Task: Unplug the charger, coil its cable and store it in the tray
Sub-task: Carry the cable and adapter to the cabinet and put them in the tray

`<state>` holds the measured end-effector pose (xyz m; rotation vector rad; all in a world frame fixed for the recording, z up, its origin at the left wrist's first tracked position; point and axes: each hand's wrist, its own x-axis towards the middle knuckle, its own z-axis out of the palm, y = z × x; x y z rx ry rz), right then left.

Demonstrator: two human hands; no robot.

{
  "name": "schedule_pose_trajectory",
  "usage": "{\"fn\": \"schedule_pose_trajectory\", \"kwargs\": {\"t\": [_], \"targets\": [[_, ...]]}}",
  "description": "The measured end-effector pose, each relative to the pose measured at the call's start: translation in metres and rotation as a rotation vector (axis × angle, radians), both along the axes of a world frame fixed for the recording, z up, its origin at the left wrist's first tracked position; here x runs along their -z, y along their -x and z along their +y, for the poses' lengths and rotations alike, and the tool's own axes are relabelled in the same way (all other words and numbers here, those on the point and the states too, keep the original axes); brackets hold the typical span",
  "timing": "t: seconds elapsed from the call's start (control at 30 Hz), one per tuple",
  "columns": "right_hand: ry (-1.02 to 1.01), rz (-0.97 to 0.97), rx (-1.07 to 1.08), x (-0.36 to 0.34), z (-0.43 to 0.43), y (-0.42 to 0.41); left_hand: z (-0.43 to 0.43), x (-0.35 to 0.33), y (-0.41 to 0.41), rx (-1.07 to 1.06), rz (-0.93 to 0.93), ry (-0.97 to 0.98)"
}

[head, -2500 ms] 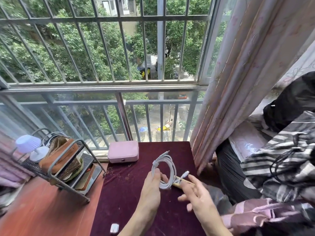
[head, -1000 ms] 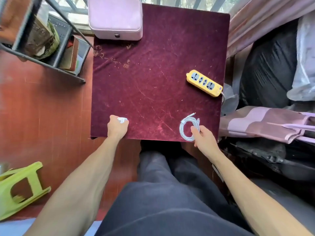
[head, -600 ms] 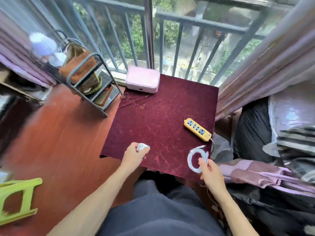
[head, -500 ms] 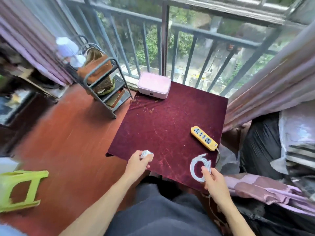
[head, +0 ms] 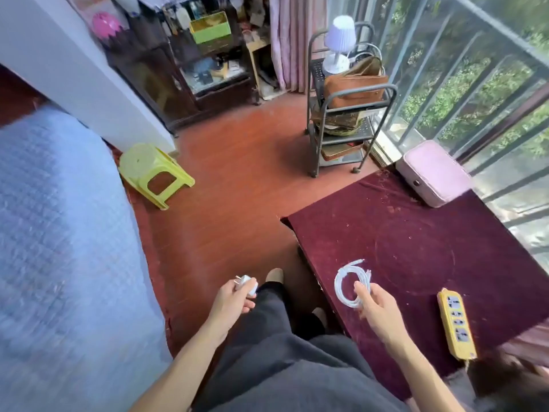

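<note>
My left hand grips the small white charger plug, prongs pointing up-left, held over the floor left of the table. My right hand pinches the coiled white cable just above the near left part of the dark red table. The cable's connector ends stick out at the top of the coil. A yellow power strip lies on the table to the right of my right hand, with nothing plugged into it. A grey tiered rack with tray shelves stands on the floor beyond the table.
A pink case sits at the table's far corner by the window railing. A small lamp and a brown bag fill the rack's top. A green stool stands on the red floor; a blue-covered bed is at left.
My view has swung left toward the room. My left hand has lifted the plug off the table and moved it out over the floor. My right hand still holds the coil.
</note>
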<state>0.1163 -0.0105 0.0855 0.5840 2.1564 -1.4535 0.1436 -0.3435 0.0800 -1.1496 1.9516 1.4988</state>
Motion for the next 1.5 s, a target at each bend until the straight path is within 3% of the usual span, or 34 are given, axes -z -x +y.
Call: {"fn": "schedule_pose_trajectory", "kwargs": {"t": [0.13, 0.27, 0.6, 1.0, 1.23, 1.5], "targets": [[0.023, 0.021, -0.103, -0.002, -0.039, 0.050, -0.036, -0.003, -0.005, -0.212, -0.011, -0.032], [0.014, 0.031, -0.170, -0.003, -0.088, 0.091, -0.066, -0.004, 0.014, -0.283, 0.014, -0.062], [0.029, 0.024, -0.184, -0.009, -0.225, 0.171, -0.186, -0.008, 0.108, -0.186, 0.091, -0.103], [0.001, 0.065, -0.151, -0.021, -0.301, 0.277, -0.261, -0.016, 0.229, -0.187, 0.162, -0.116], [0.010, 0.060, -0.148, -0.007, -0.337, 0.379, -0.300, -0.004, 0.308, -0.182, 0.077, -0.049], [0.060, 0.078, -0.234, -0.021, -0.390, 0.503, -0.346, -0.030, 0.426, -0.193, 0.172, -0.011]]}}
